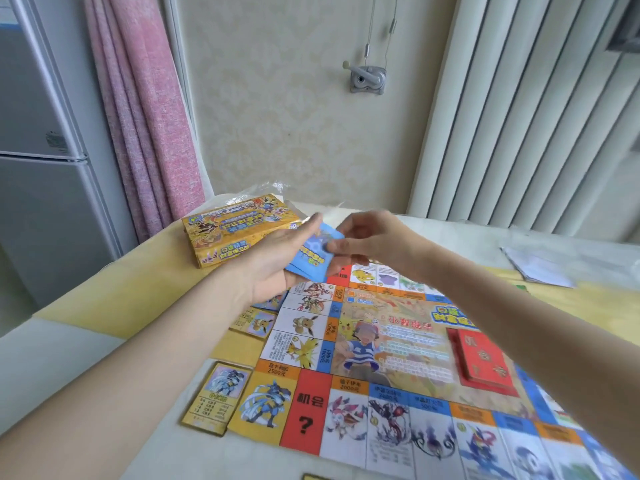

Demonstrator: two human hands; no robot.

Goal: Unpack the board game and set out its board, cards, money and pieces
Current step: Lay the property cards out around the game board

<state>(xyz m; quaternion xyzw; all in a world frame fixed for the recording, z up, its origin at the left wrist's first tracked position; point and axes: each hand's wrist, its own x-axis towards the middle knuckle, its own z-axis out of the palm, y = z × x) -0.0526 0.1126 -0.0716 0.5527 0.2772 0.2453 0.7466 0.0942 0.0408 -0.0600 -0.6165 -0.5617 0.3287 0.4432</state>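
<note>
at frame centre the left hand (277,258) cups a stack of blue cards (313,256), fingers curled round it, while the right hand (367,237) pinches the top card's upper edge. below lies the board (398,375) (a red deck (483,362) on it); the yellow box (239,228) sits upper left, bare table (86,344) at left.

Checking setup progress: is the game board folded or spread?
Spread: the game board lies flat on the table, squares and centre art showing.
</note>
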